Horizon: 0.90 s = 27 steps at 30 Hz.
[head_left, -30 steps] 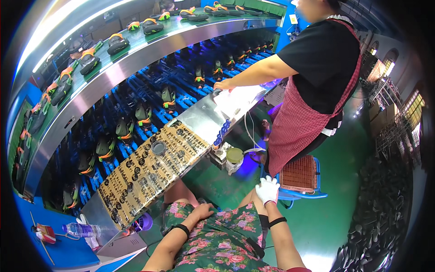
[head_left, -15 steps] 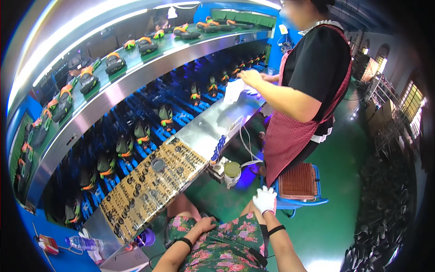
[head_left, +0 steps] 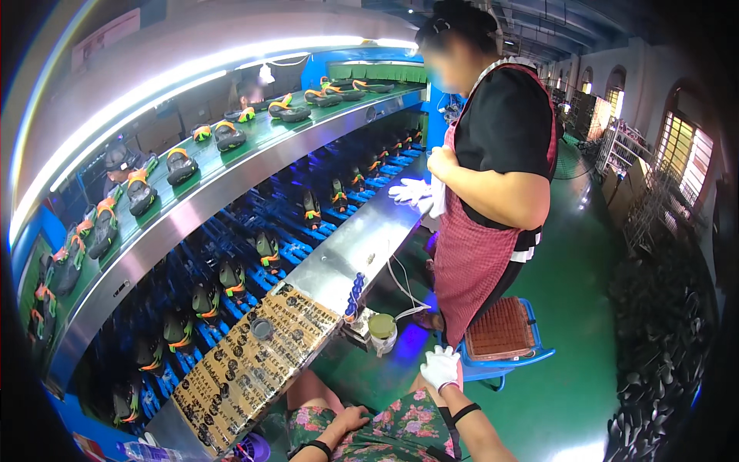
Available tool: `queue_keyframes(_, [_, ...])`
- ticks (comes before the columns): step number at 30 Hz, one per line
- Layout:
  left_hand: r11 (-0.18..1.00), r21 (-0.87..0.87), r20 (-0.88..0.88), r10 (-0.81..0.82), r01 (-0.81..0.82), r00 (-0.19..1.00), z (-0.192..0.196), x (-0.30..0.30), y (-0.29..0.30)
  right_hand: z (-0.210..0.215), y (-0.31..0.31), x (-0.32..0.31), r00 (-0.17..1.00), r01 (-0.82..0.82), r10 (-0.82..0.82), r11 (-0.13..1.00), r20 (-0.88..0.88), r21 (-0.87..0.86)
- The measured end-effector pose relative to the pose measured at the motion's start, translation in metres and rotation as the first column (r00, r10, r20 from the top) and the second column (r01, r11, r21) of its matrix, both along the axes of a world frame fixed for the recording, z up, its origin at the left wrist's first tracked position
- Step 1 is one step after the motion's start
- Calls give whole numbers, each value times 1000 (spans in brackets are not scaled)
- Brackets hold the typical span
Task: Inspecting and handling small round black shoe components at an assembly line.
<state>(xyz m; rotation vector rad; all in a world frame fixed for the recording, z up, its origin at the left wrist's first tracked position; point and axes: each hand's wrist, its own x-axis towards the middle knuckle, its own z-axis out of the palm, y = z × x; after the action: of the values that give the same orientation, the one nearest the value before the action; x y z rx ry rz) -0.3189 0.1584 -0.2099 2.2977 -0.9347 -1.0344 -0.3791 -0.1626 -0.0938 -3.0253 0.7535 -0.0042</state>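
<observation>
My left hand (head_left: 352, 420), bare, lies on the lap of my green floral garment (head_left: 385, 439), its fingers loosely extended and holding nothing. On my right knee rests my right hand (head_left: 441, 368) in a white glove, fingers spread and nothing in them. Closest to my lap is a work board covered in printed brown tape (head_left: 231, 377), with a small round grey dish (head_left: 262, 329) on it. Neither hand touches the board. A green-topped pot (head_left: 381, 326) stands beside the board's near right corner, next to a blue coiled hose (head_left: 355, 296).
A person in a red checked apron (head_left: 481, 254) stands at the metal bench (head_left: 339, 254), white gloves (head_left: 416, 194) before them. A stool with a brown woven seat (head_left: 496, 336) stands behind. Shoes ride an upper green belt (head_left: 250, 127); more shoes (head_left: 231, 277) sit on blue racks below.
My view has turned a little, shifting the scene left. The standing person has drawn a hand in toward the chest, and the white gloves hang lower. My hands stay resting.
</observation>
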Motion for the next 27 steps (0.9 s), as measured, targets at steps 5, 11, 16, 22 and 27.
queue_keyframes(5, [1000, -9, -4, 3, -3, 1000, -5, 3, 9, -2, -6, -7, 1000, 10, -11, 1000, 29, 23])
queue_keyframes(11, [998, -52, 3, -34, 34, 999, 14, -6, -15, 4, 13, 10, 999, -38, 38, 999, 5, -31])
queue_keyframes(16, [992, -59, 137, -107, 116, 985, 0, -5, -3, 1, 11, 4, 999, -38, 38, 998, -8, -51])
queue_keyframes(22, [996, -69, -10, 62, -63, 998, -8, 3, 16, 0, -12, -23, 998, 53, -54, 996, 11, 70])
queue_keyframes(27, [997, -54, -13, 50, -51, 999, 1, 5, 14, -2, -1, -18, 988, -30, 23, 999, 154, 44])
